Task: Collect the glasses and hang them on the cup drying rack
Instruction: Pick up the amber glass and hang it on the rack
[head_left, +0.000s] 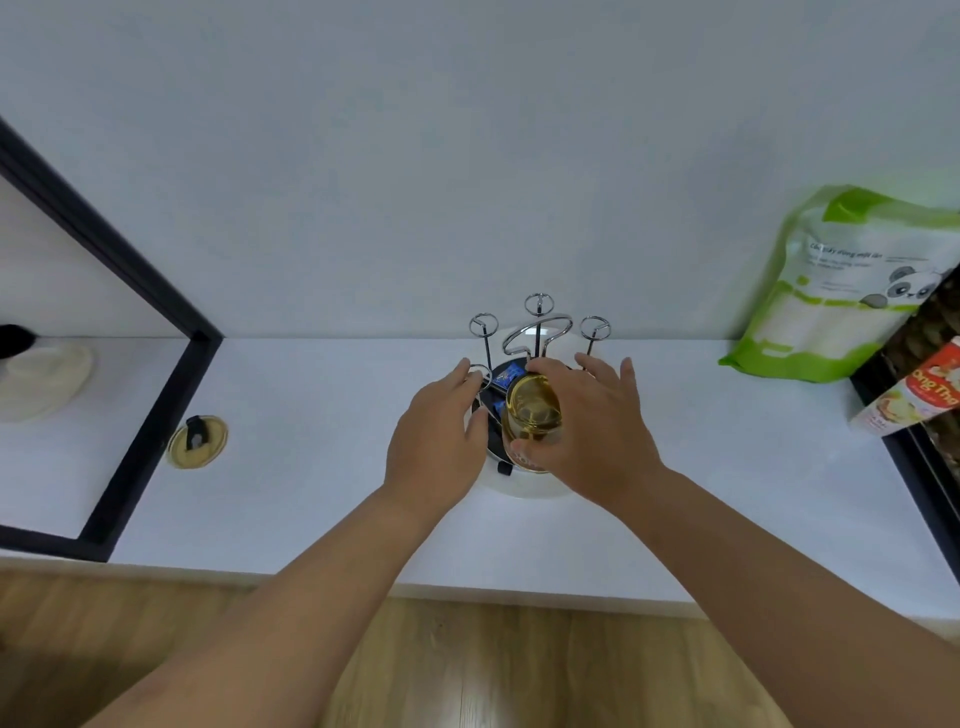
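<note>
One glass (534, 410), seemingly in right hand (592, 431)

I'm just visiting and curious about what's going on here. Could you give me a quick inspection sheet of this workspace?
Surface: white counter, wood floor in front of it.
Job's things: amber glass over the cup drying rack; three back pegs bare.
Clutter: round yellow lid on the left, green bag leaning on the wall, red carton at right.
Hands: right hand grips the glass; left hand rests at a rack peg, whether it grips cannot be told.
Cables: nothing seen.
Surroundings: pale wall, black frame at left with a cream object behind it.
</note>
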